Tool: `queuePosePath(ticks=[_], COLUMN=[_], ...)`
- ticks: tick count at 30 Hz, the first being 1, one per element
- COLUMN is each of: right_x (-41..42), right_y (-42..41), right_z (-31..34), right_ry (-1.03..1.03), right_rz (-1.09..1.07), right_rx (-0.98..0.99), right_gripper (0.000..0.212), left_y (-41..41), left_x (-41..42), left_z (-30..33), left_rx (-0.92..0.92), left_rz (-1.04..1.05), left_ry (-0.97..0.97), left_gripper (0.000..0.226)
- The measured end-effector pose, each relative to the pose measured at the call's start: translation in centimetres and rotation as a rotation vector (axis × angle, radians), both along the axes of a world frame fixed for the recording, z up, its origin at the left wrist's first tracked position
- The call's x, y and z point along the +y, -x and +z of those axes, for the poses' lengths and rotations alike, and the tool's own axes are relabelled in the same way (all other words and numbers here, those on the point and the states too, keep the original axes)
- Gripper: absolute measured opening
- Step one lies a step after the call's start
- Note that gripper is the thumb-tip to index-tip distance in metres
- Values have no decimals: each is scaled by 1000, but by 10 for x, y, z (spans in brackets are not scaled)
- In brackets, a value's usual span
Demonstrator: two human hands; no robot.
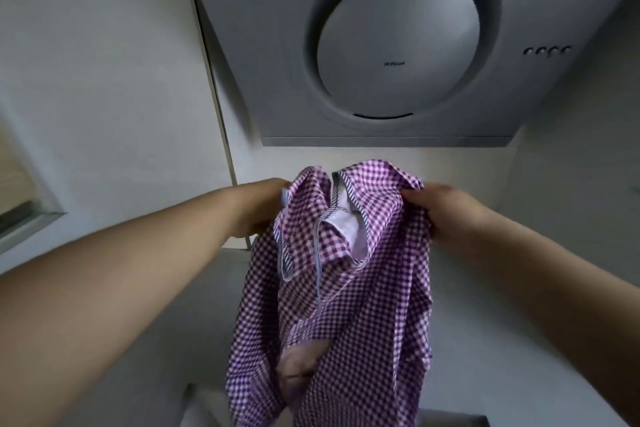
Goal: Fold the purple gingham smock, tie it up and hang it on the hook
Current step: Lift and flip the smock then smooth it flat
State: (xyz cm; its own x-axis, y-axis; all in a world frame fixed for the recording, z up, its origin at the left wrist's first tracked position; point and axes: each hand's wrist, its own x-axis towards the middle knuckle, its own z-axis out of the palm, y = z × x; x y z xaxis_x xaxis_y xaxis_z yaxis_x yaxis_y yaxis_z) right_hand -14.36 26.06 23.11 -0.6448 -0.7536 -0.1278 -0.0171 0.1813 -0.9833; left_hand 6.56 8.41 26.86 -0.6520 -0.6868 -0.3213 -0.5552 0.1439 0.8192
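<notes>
purple gingham smock (349, 274) hangs below the white range hood (381, 45), top corners pinched by left grip (265, 208) and right grip (438, 210); hood logo unreadable.

Soft, even daylight here, a touch dim, and you've got no hard shadows or glare anywhere. Your wide lens bends the straight edges hard toward the corners. Slight motion blur smears the checks low on the smock (346, 305); fine detail is soft throughout.
</notes>
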Motion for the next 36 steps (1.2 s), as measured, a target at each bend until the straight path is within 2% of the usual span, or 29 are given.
queuePosePath(ticks=[2, 4, 6, 10, 14, 19, 22, 25, 28, 30, 31, 33, 34, 36], right_x=[10, 20, 27, 38, 37, 20, 9, 2, -4, -9, -12, -18, -21, -24], right_y=[10, 16, 21, 27, 16, -21, -45, -67, -91, -106, -114, -128, -134, -144], right_z=[-15, -29, -38, -53, -62, -64, -65, -66, -65, -63, -61, -58, -58, -60], right_ry=[-102, -145, -181, -231, -274, -303, -310, -311, -296, -300, -302, -274, -258, -237], right_rz=[1, -33, -102, -160, -174, -99, -44, 13, 118, 205, 248, 326, 358, 407], right_rx=[122, 205, 272, 276, 349, 501, 535, 564, 582, 628, 647, 665, 672, 663], right_gripper=[24, 22, 20, 19, 19, 23, 26, 24, 19, 16, 16, 20, 20, 18], left_y=[-5, -14, -22, -40, -49, -59, -69, -73, -72, -69, -67, -65, -64, -62], left_x=[-11, -21, -23, -30, -36, -38, -28, -20, -19, -12, -7, 7, 12, 12], left_z=[-12, -24, -26, -26, -28, -38, -35, -36, -48, -57, -60, -65, -68, -77], left_rx=[-112, -221, -281, -405, -462, -553, -597, -517, -417, -344, -320, -260, -238, -208], left_rz=[-36, 17, 34, 20, -92, -233, -344, -397, -477, -555, -576, -635, -678, -745], left_ry=[49, 108, 149, 132, 147, 58, -4, 112, 443, 606, 677, 747, 743, 723], left_gripper=[26, 22, 25, 37, 53, 78, 66, 47, 62, 61, 70, 93, 95, 69])
